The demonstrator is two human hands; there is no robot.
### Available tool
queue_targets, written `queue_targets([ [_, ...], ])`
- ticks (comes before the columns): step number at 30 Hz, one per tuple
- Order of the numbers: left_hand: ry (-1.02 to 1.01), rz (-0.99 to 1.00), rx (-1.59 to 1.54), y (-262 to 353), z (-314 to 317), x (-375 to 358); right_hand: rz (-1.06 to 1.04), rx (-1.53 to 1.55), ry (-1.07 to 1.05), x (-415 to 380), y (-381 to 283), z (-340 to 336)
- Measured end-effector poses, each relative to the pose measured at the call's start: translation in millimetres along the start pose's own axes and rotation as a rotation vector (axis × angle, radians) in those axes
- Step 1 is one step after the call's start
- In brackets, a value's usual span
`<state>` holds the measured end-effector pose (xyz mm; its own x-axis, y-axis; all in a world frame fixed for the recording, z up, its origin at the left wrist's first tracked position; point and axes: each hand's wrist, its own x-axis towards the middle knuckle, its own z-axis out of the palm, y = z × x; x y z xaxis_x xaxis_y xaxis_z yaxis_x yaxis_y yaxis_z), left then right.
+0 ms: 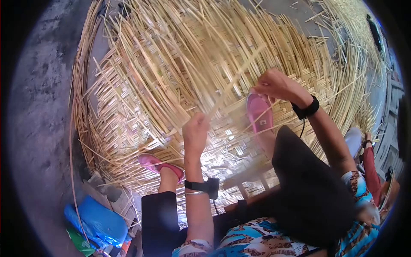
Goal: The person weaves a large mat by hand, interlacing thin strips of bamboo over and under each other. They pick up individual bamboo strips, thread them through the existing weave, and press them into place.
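A wide woven mat of pale, flat strips, likely bamboo or cane, spreads under my feet. My left hand is closed over its middle, gripping the lower end of a pale strip that slants up to the right and is blurred by motion. Right of it, my right hand is closed above one pink shoe, fingers pinched together. Whatever lies between those fingers is too small to make out. Long loose strip ends fan out from the mat's far side.
A second pink shoe rests on the mat at left. A blue plastic bag lies at lower left beside grey floor. Another person's red sleeve shows at far right, near more loose strips.
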<state>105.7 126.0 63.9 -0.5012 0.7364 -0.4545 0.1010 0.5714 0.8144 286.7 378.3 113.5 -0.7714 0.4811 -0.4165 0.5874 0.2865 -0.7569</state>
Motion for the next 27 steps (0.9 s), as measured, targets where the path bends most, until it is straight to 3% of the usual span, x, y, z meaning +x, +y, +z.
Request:
queue_targets([
  [1, 0.0, -0.007, 0.002, 2, -5, 0, -0.14, -0.394, -0.043, 2, -16, 2],
  [2, 0.043, 0.018, 0.083, 10, -9, -2, -0.306, -0.354, 0.035, 5, -29, 8],
  [4, 0.076, 0.064, 0.154, 26, -14, -4, -0.829, -0.321, 0.282, 30, -49, 31],
  [5, 0.07, 0.057, 0.154, 31, -15, -3, -0.822, -0.318, 0.279, 39, -56, 41],
  [7, 0.138, 0.143, 0.088, 36, -19, -1, -0.798, -0.463, -0.134, 53, -67, 58],
  [9, 0.158, 0.119, 0.112, 34, -26, 1, -0.748, -0.435, -0.159, 62, -71, 68],
  [11, 0.371, 0.132, -0.245, 24, -30, 7, -0.707, -0.41, -0.19, 70, -69, 72],
  [13, 0.372, 0.076, -0.332, -4, -38, 11, -0.564, -0.426, -0.023, 77, -59, 69],
  [14, 0.348, 0.022, -0.031, -12, -39, 11, -0.431, -0.349, 0.002, 76, -59, 62],
  [15, 0.316, -0.031, 0.269, -20, -40, 11, -0.436, -0.349, -0.001, 75, -57, 59],
  [16, 0.223, -0.012, 0.364, -28, -36, 3, -0.465, -0.307, 0.041, 73, -54, 55],
  [17, 0.226, -0.013, 0.36, -33, -31, 1, -0.492, -0.265, 0.082, 72, -52, 52],
  [19, 0.23, 0.203, 0.55, -52, -19, 0, -0.521, -0.311, 0.104, 75, -47, 54],
  [22, 0.19, 0.125, 0.572, -47, -10, 6, -0.495, -0.437, 0.043, 78, -49, 56],
  [23, 0.146, 0.066, 0.631, -44, -11, 7, -0.574, -0.458, 0.0, 81, -47, 56],
  [27, 0.162, 0.151, 0.616, -45, -12, 8, -0.748, -0.439, -0.093, 95, -40, 65],
])
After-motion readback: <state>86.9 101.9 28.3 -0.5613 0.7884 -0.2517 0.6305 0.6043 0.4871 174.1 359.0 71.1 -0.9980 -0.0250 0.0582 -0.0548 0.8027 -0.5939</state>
